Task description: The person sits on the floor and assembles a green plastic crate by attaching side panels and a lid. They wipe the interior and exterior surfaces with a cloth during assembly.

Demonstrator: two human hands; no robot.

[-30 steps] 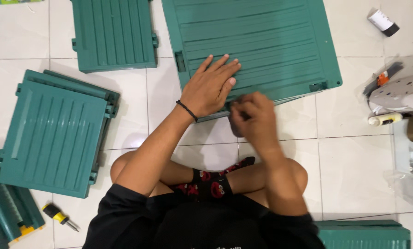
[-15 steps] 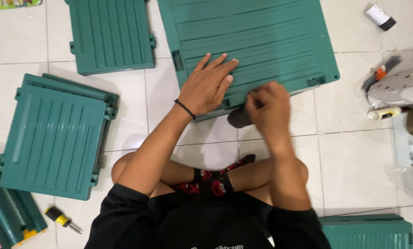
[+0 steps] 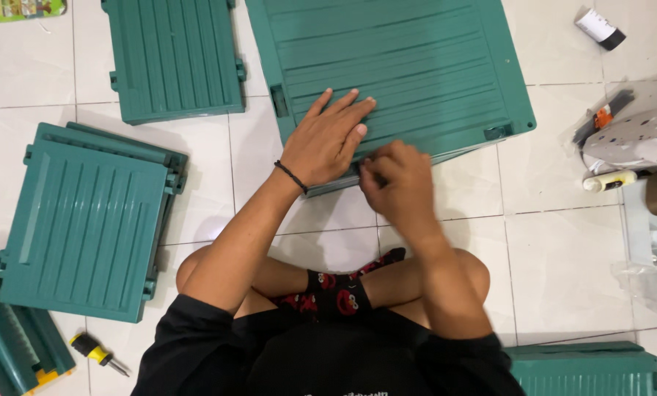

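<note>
I see my left hand (image 3: 327, 139) lying flat, fingers spread wide, on the big green panel (image 3: 394, 70), pressing on its near edge; a black band circles that wrist. My right hand (image 3: 398, 187) is curled into a loose fist right at the same near edge of the panel, just beside the left hand's fingertips, knuckles toward me. I cannot tell whether it pinches anything: the fingers hide what lies under them. The big panel lies ribbed side up on the white tile floor (image 3: 556, 249), straight ahead of my crossed legs, tilted a little so its right corner sits nearer to me.

To my left a stack of green panels (image 3: 86, 220) rests on the tiles, and a smaller green panel (image 3: 174, 59) lies beyond it, just beside the big one. A screwdriver (image 3: 97, 353) with a black and yellow handle lies near my left knee, next to another green piece (image 3: 13, 352) at the lower left corner. On my right are a clear bag with a white spotted part (image 3: 633, 139), a small white tube (image 3: 611, 180) below it, and a green panel edge (image 3: 585, 370) by my right hip.
</note>
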